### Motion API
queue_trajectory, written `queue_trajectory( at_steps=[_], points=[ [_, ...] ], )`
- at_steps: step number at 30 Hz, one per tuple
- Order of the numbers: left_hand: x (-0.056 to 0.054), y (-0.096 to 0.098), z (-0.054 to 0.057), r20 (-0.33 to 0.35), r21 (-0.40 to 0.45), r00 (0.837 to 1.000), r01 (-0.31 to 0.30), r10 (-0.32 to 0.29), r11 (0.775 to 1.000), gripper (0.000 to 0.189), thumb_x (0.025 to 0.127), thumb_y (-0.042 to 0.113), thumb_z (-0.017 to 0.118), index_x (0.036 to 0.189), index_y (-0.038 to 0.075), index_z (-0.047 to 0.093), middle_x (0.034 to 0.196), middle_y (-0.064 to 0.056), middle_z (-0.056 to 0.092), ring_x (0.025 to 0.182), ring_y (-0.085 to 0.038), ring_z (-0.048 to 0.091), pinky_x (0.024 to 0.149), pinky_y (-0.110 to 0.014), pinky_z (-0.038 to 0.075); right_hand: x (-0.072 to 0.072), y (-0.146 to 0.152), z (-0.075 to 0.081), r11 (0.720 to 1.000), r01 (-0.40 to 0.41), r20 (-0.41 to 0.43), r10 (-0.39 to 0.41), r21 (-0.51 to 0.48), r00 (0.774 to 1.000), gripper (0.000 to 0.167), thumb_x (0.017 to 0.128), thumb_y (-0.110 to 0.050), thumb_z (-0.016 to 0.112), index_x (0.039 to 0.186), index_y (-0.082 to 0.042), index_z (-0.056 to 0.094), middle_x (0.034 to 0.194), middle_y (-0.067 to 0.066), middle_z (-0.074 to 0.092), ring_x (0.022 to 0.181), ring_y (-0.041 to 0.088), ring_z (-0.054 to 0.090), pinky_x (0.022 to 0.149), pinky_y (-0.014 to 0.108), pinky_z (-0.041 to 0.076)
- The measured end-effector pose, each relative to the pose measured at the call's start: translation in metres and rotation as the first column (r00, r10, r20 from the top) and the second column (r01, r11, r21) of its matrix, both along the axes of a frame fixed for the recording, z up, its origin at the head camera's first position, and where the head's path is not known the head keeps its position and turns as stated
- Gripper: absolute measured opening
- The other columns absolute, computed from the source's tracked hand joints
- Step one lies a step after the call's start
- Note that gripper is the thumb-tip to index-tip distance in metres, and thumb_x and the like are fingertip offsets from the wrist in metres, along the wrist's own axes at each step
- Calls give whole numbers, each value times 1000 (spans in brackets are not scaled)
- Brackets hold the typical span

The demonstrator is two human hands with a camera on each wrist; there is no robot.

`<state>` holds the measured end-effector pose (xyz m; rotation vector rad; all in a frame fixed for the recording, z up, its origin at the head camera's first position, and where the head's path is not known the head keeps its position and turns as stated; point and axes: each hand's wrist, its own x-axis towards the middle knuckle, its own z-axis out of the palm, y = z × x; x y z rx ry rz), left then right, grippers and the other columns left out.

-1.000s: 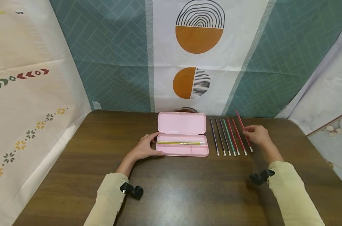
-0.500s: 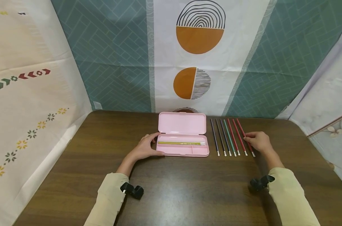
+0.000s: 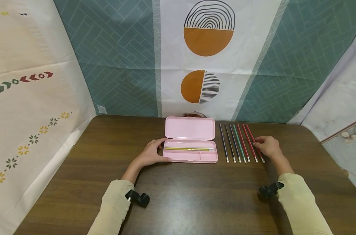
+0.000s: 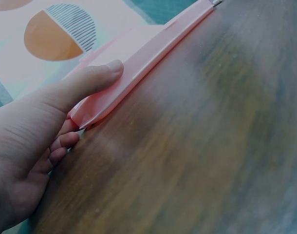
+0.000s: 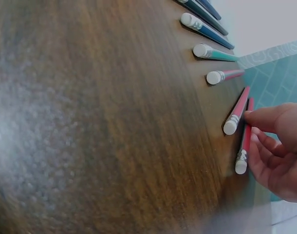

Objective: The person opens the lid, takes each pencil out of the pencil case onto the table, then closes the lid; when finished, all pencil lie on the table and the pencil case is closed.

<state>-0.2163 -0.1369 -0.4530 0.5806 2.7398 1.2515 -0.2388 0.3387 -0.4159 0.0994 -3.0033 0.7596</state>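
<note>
A pink pencil case stands with its lid raised at the back. Yellow pencils lie in its long rear compartment; their exact number is unclear. My left hand grips the case's left end, the thumb along the front wall and the other fingers round the end. To the right, my right hand pinches the outermost red pencil at its middle. That pencil slants on the table, eraser towards me, close beside another red pencil.
Between the case and my right hand, several pencils lie in a row: dark ones, a green one and red ones. Their erasers face me. A patterned cloth hangs behind the brown wooden table.
My right hand has lowered the red pencil and drawn it towards me, lining it up with the row, then shifted it slightly left. My left hand has stayed on the case.
</note>
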Motion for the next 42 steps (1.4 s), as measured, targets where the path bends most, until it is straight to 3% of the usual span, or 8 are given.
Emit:
queue_trajectory(
  at_steps=[5, 7, 12, 21, 29, 36, 42],
  points=[
    [0, 0, 0, 4, -3, 1000, -4, 4, 1000, 91, 68, 36, 87, 143, 6, 46, 99, -6, 49, 93, -22, 43, 74, -36, 36, -2, 0, 3, 1000, -12, 33, 12, -6, 999, 34, 92, -13, 62, 110, 15, 61, 89, 23, 68, 68, 24, 64, 70, 46, 48],
    [0, 0, 0, 3, -4, 1000, -1, 1, 1000, 91, 68, 36, 87, 143, 6, 46, 99, -6, 49, 93, -22, 42, 74, -36, 36, -2, -1, 5, 1000, -18, 36, 18, -3, 999, 34, 93, -13, 60, 112, 16, 60, 92, 26, 67, 71, 29, 66, 70, 47, 49],
    [0, 0, 0, 7, -2, 1000, 0, 0, 1000, 91, 68, 36, 87, 143, 7, 45, 98, -6, 48, 92, -22, 42, 73, -36, 35, -2, -9, 16, 999, -38, 0, 38, 15, 999, 34, 95, -13, 56, 113, 16, 59, 105, 32, 63, 95, 49, 59, 81, 57, 44],
    [0, -1, 0, 9, -1, 1000, -9, 9, 1000, 92, 68, 37, 87, 143, 6, 45, 100, -7, 49, 95, -22, 43, 75, -37, 36, -3, -59, 31, 984, -175, -95, 173, -15, 980, 27, 94, -7, 60, 113, 12, 63, 107, 28, 64, 96, 44, 61, 79, 54, 46],
    [0, 0, -1, 9, -4, 1000, -11, 11, 1000, 91, 68, 37, 87, 143, 6, 46, 100, -7, 49, 94, -22, 43, 75, -36, 36, -3, -116, 28, 935, -353, -103, 348, -34, 932, 22, 89, -2, 66, 109, 7, 69, 99, 18, 69, 90, 33, 65, 77, 47, 50],
    [0, -2, -1, -1, -6, 1000, -6, 6, 1000, 92, 67, 37, 88, 143, 6, 46, 99, -7, 49, 93, -22, 43, 74, -36, 37, -2, -162, 19, 893, -439, -24, 439, -100, 898, 18, 89, -5, 69, 105, 2, 73, 97, 13, 71, 86, 24, 64, 78, 41, 51],
    [-1, -1, -3, 5, -10, 1000, -5, 5, 1000, 93, 67, 38, 88, 144, 7, 45, 100, -6, 49, 94, -21, 43, 75, -36, 37, -4, -182, 12, 849, -506, 10, 514, -153, 858, 14, 87, -3, 70, 100, -1, 76, 98, 10, 72, 86, 20, 63, 79, 38, 50]
  ],
)
